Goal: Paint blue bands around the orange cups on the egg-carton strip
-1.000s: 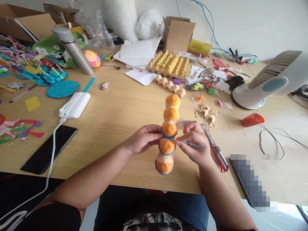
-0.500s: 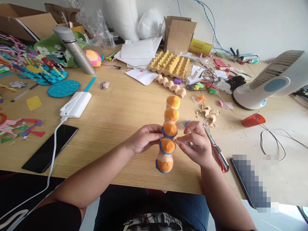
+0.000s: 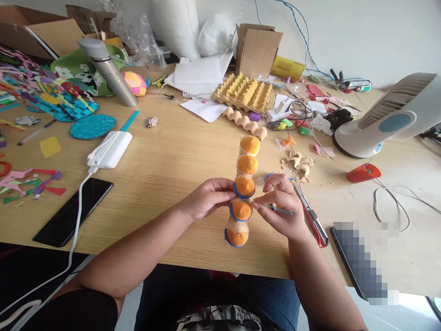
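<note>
A strip of egg carton (image 3: 247, 165) with several orange-covered bumps stretches away from me above the table. Blue edging runs round parts of the nearer three bumps. My left hand (image 3: 211, 198) pinches the strip from the left, beside the third bump from the far end. From the right, my right hand (image 3: 280, 207) holds a thin blue tool (image 3: 283, 210) between thumb and fingers, its tip at the strip near the gap between the third and fourth bumps. The fingertips hide part of the tool.
A red utility knife (image 3: 315, 224) and a phone (image 3: 358, 262) lie right of my right hand. Carton scraps (image 3: 299, 163), an orange cup (image 3: 363, 172) and a white fan (image 3: 382, 115) stand beyond. Left are a power bank (image 3: 110, 149) and a black phone (image 3: 74, 211).
The view has shifted very slightly. Both hands keep their hold, and the strip is almost in the same place.
</note>
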### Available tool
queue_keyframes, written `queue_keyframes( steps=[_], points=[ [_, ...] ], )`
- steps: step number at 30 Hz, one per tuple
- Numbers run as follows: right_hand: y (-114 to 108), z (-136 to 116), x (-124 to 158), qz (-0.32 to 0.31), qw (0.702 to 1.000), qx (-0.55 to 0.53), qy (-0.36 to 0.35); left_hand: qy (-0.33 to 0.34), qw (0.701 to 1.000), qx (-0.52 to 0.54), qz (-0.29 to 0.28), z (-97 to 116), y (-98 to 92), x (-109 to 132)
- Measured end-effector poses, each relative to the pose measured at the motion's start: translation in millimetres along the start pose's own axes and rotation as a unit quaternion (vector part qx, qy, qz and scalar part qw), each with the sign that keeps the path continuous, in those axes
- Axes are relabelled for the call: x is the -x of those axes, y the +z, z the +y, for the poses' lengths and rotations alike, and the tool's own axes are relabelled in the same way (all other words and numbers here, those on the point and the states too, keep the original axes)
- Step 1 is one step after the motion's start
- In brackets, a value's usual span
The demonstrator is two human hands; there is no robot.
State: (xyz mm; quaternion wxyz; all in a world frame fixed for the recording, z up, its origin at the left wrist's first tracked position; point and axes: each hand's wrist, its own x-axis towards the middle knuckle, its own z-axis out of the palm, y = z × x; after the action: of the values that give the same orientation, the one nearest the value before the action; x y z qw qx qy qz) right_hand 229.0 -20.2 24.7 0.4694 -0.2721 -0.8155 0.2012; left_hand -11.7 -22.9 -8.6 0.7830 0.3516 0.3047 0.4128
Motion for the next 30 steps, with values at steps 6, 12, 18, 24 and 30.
queue_keyframes(
  steps=[6, 12, 18, 24, 30],
  points=[
    [0.9, 0.0, -1.1, 0.0, 1.0, 0.026, -0.009, 0.003, 1.0, -0.015, 0.003, 0.3, -0.2, -0.2],
    [1.4, 0.8, -1.0, 0.008, 0.997, 0.07, -0.019, 0.013, 1.0, -0.02, 0.018, -2.4, -0.7, -1.4],
    [3.6, 1.0, -0.8, 0.014, 0.997, 0.075, -0.027, 0.012, 0.999, -0.02, 0.029, -5.5, -0.5, -2.7],
    [2.4, 1.8, 0.4, 0.022, 1.0, -0.002, 0.017, 0.008, 0.999, -0.009, 0.04, -3.6, 0.1, -3.0],
    [-0.5, 5.5, -0.1, 0.003, 1.0, 0.017, -0.003, 0.013, 0.999, -0.021, 0.036, -2.9, -0.8, -3.8]
  ],
)
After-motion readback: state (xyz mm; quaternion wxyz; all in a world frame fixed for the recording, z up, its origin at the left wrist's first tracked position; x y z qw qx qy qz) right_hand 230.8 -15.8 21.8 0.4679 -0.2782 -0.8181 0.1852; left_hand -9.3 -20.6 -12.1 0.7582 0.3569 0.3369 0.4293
